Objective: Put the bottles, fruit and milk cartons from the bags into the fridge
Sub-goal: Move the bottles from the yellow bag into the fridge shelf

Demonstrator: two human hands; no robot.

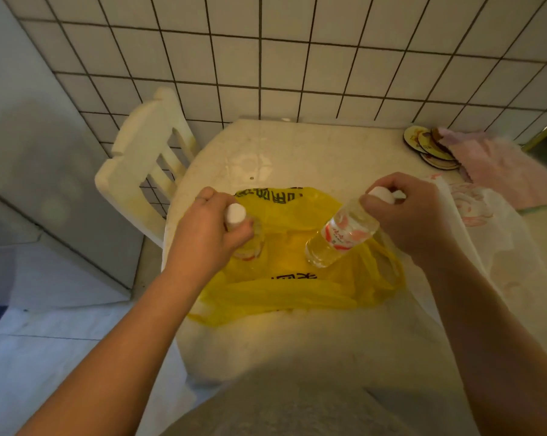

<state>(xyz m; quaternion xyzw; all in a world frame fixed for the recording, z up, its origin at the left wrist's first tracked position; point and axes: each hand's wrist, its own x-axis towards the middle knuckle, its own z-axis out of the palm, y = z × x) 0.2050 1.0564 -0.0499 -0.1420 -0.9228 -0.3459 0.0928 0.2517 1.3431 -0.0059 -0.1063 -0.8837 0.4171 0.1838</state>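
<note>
A yellow plastic bag (297, 287) with black print lies open on the pale table (297, 152). My left hand (209, 228) grips the neck of a clear bottle (250, 240) with a white cap, held upright over the bag's left side. My right hand (413, 215) grips a second clear bottle (341, 237) by its white cap; this one has a red and white label and hangs tilted over the bag's right side. A white bag (473, 215) with pink print lies to the right of the yellow one.
A white wooden chair (146, 165) stands at the table's left. The grey fridge (30, 152) is at the far left. Round coasters (429, 146) and a pink cloth (501, 171) lie at the table's back right. A tiled wall (297, 58) runs behind.
</note>
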